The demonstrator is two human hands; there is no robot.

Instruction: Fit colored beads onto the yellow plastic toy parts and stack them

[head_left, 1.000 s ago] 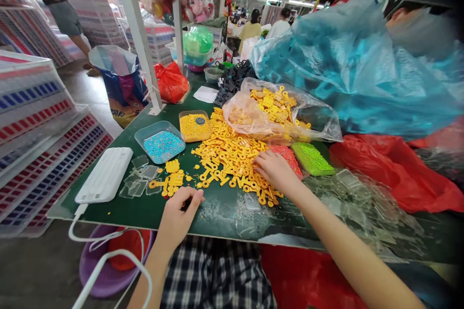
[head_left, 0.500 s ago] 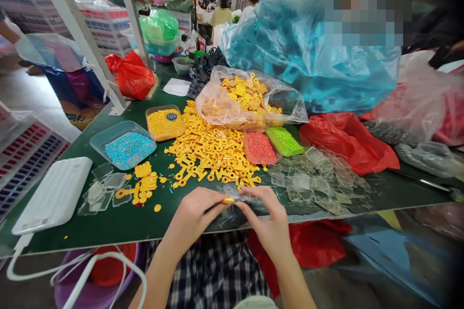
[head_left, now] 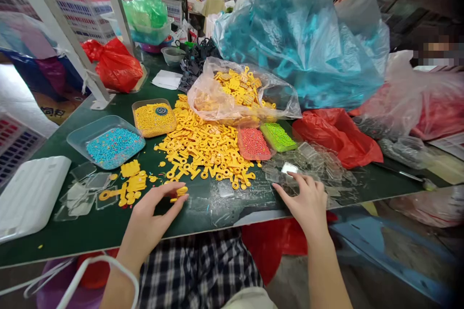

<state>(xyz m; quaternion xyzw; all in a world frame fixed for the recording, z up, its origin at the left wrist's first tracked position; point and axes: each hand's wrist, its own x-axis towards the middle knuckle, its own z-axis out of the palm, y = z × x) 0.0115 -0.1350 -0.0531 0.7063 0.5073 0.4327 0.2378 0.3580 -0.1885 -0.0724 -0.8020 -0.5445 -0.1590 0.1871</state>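
My left hand pinches a small yellow plastic piece between thumb and fingers, above the green tabletop. My right hand is open, thumb and fingers apart, reaching over a heap of clear plastic squares. Its index fingertip is at one bright clear square; I cannot tell whether it touches it. Between my hands lies a pile of yellow plastic parts with ring ends. Another clear square lies on the table near that pile.
Trays of blue beads, yellow beads, red beads and green beads surround the pile. A white power bank lies at left. Behind are a bag of yellow parts and a large blue-filled bag.
My hands, together at the table's front half a second ago, have parted. The left moved left with the yellow piece; the right moved right to the clear squares. The view has shifted right.
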